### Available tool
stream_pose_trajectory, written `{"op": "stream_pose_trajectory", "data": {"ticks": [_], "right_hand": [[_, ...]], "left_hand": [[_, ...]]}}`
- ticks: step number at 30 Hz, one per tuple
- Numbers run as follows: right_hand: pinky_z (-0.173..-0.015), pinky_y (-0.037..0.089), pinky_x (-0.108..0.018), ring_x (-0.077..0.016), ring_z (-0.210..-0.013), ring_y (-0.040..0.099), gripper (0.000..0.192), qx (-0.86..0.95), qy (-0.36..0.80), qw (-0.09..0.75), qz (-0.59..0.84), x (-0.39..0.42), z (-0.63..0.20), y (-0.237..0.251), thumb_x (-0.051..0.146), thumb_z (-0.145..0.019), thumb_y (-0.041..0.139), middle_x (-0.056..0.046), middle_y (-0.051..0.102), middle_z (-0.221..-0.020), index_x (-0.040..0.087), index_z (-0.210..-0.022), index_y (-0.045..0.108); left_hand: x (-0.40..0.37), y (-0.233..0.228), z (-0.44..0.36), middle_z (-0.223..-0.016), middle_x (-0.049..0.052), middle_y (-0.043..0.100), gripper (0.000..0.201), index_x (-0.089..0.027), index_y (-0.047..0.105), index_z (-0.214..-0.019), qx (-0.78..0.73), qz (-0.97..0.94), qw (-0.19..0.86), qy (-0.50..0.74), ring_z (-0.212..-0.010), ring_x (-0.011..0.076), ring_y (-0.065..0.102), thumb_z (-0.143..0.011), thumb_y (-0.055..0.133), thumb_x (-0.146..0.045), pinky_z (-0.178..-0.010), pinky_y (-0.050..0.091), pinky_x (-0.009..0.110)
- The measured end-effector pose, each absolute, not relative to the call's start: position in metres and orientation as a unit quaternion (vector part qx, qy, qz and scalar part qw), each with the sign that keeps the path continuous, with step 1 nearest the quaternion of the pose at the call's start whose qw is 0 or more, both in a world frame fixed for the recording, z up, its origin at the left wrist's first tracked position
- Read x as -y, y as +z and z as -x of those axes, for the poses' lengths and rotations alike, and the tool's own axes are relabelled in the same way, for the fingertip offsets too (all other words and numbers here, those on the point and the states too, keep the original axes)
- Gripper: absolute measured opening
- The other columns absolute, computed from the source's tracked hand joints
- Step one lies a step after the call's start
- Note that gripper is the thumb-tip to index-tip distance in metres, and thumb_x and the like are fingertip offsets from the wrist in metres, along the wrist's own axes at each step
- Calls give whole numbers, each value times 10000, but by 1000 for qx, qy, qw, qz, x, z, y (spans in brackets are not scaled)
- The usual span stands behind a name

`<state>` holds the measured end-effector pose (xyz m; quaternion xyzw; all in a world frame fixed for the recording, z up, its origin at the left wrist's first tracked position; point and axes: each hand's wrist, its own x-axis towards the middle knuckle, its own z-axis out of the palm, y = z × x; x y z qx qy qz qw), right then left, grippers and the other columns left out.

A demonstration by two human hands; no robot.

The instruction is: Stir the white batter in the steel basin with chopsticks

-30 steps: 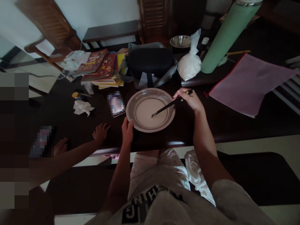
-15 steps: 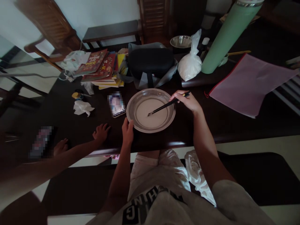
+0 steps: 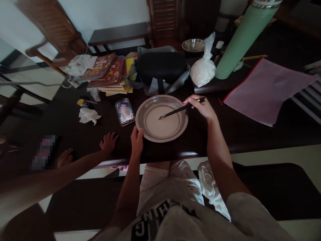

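A round metal plate point(image 3: 181, 129) holding a pale liquid sits on the dark table in front of me. My left hand point(image 3: 136, 140) grips the plate's near left rim. My right hand point(image 3: 202, 106) is at the plate's right side, closed on dark chopsticks point(image 3: 175, 111) whose tips dip into the liquid near the middle.
Another person's hands point(image 3: 108, 142) rest on the table to my left, near a phone point(image 3: 124, 113). Behind the plate lie a black bag point(image 3: 160, 67), stacked books point(image 3: 107, 72), a white plastic bag point(image 3: 203, 68), a green cylinder point(image 3: 240, 36) and a pink pouch point(image 3: 265, 88). A crumpled tissue point(image 3: 88, 115) lies at the left.
The chopstick tips have shifted within the liquid, first leftward, then slightly up. My left hand has stayed on the rim.
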<state>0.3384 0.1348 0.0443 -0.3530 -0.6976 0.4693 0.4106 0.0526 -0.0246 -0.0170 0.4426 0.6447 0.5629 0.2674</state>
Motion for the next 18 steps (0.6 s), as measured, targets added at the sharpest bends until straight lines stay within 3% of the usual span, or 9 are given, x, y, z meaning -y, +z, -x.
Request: {"op": "stream_pose_trajectory", "data": {"ticks": [5,11,15,18], "right_hand": [[-554,400,-260,-144,-679,670,380,672,464,432,381,-135,-343,44,568,-852,581,-16,740,-697,223,-803,733],[-596,445,-261,-152,-800,677,391,713,472,391,339,-134,-336,44,586,-842,580,-24,769,-853,233,-821,747],[-555,416,-261,-155,-726,681,389,669,457,443,384,-137,-343,43,589,-835,590,-16,742,-719,230,-801,736],[-551,409,-261,-144,-680,664,385,673,476,426,372,-137,-343,42,578,-849,579,-13,737,-689,232,-791,736]], "left_hand": [[24,-15,-54,-724,17,519,171,-236,579,-782,-643,-440,271,565,-695,189,447,-807,546,-402,-680,409,339],[23,-14,-55,-722,24,522,190,-238,579,-768,-635,-443,266,574,-699,196,446,-803,556,-423,-683,410,345],[23,-15,-54,-706,20,510,201,-234,566,-752,-635,-445,266,572,-681,188,431,-809,551,-426,-670,398,339],[24,-16,-54,-709,15,510,205,-226,564,-759,-636,-446,268,570,-680,179,429,-811,553,-424,-669,395,327]]}}
